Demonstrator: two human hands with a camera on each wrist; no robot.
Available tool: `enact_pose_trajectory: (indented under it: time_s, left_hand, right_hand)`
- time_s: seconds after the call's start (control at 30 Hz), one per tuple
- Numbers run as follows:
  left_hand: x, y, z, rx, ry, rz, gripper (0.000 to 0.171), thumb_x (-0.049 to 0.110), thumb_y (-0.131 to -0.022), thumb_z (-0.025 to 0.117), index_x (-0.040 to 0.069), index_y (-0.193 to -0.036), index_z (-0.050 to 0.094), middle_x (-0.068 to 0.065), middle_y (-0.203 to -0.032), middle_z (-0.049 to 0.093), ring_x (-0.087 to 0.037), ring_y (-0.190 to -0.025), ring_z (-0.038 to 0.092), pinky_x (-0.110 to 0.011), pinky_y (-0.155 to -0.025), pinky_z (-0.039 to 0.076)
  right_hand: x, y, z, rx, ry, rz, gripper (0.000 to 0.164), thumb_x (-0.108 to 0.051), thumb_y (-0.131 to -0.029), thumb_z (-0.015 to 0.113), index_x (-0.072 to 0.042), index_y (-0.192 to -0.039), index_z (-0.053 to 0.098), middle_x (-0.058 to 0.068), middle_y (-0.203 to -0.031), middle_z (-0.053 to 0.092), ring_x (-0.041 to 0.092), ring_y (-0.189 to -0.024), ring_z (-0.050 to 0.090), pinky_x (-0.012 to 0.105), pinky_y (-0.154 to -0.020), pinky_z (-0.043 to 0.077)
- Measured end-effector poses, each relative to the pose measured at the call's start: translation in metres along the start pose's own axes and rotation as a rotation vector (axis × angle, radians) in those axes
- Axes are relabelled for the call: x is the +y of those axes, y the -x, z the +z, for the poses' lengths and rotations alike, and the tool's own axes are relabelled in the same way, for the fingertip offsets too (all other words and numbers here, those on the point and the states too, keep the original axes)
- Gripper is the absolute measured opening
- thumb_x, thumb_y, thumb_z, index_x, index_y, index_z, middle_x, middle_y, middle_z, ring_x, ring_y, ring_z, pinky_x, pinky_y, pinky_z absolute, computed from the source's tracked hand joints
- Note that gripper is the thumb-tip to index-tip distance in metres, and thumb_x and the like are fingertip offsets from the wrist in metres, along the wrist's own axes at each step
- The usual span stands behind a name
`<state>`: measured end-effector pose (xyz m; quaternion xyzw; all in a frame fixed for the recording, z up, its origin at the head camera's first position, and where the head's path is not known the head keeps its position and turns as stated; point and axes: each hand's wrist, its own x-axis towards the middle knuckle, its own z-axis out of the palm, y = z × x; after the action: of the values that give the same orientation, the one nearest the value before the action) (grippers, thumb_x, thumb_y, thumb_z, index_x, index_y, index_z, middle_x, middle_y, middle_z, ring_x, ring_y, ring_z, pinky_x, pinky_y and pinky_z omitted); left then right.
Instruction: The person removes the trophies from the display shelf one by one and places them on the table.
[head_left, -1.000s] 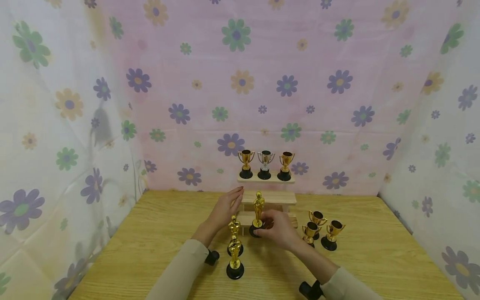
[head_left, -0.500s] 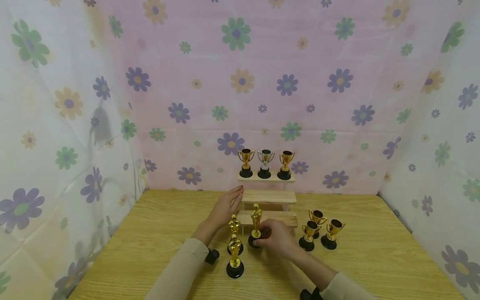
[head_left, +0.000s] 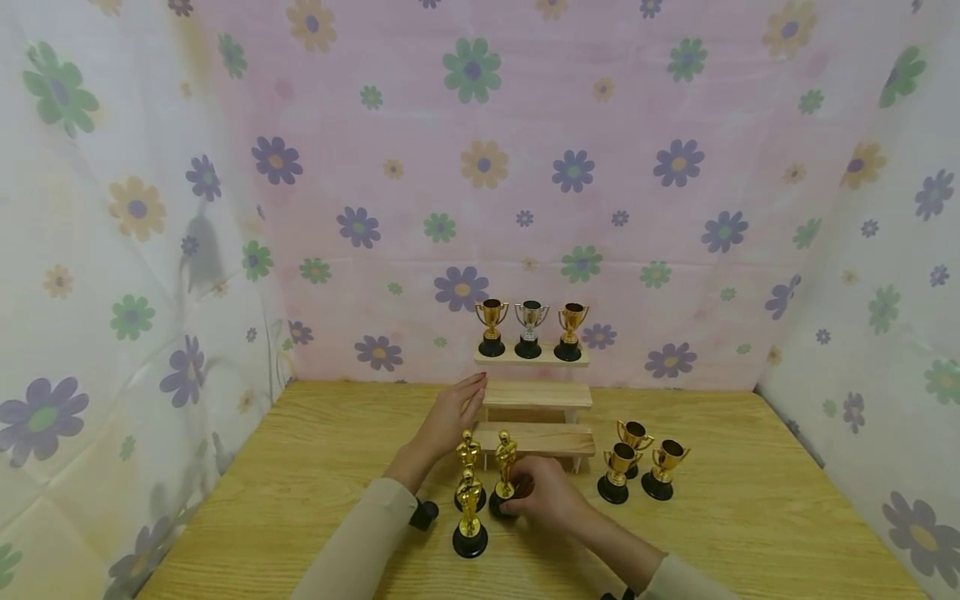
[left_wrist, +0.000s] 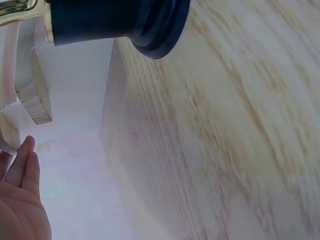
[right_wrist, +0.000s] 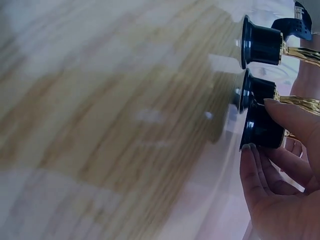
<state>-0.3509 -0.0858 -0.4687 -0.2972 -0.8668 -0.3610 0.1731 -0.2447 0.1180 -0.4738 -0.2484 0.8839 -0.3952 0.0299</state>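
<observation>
My right hand (head_left: pixel 553 498) pinches the black base of a gold statuette (head_left: pixel 506 458), upright in front of the wooden step stand (head_left: pixel 536 437). The right wrist view shows the thumb and fingers about that base (right_wrist: pixel 264 131); whether it touches the table, I cannot tell. Just left of it, two similar statuettes stand in line, a front one (head_left: pixel 469 504) and a rear one (head_left: pixel 467 452). My left hand (head_left: pixel 447 417) has its fingers extended against the left end of the stand's middle step, as the left wrist view of the hand (left_wrist: pixel 22 205) also shows.
On the stand's top step (head_left: pixel 532 358) stand a silver cup trophy (head_left: pixel 532 315) between two gold ones. To the right, three gold cup trophies (head_left: pixel 618 468) are grouped on the wooden table (head_left: pixel 757 500). A flowered cloth (head_left: pixel 337 317) hangs behind and at both sides.
My right hand has brought the gold statuette down and toward me, slightly left, from in front of the lower step to beside the other two statuettes. The left hand has stayed put.
</observation>
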Motion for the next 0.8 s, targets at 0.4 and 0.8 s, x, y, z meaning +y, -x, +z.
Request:
enact_pose_trajectory:
  time_s: [0.4,0.8]
  left_hand:
    - [-0.0028,-0.0015,0.0016,0.009,-0.003,0.017,0.040,0.023,-0.102,0.041,0.001,-0.134,0.050,-0.015,-0.139,0.047,-0.025,-0.129,0.042,-0.040,-0.106,0.036]
    - [-0.0008,-0.0004,0.0004,-0.001,0.010,-0.011,0.040,0.024,-0.103,0.040,0.002,-0.135,0.050,-0.010,-0.142,0.045,-0.025,-0.130,0.042,-0.041,-0.105,0.036]
  right_hand:
    - [-0.0044,0.0009,0.0079,-0.036,-0.007,-0.003,0.022,-0.017,-0.069,0.083,-0.010,-0.080,0.066,-0.002,-0.078,0.062,0.011,-0.068,0.059,0.021,-0.058,0.048]
    - [-0.0019,0.0028,0.0032,-0.082,-0.017,0.016,0.027,-0.019,-0.070,0.083,-0.011,-0.089,0.066,-0.001,-0.083,0.064,0.014,-0.073,0.061,0.022,-0.062,0.050]
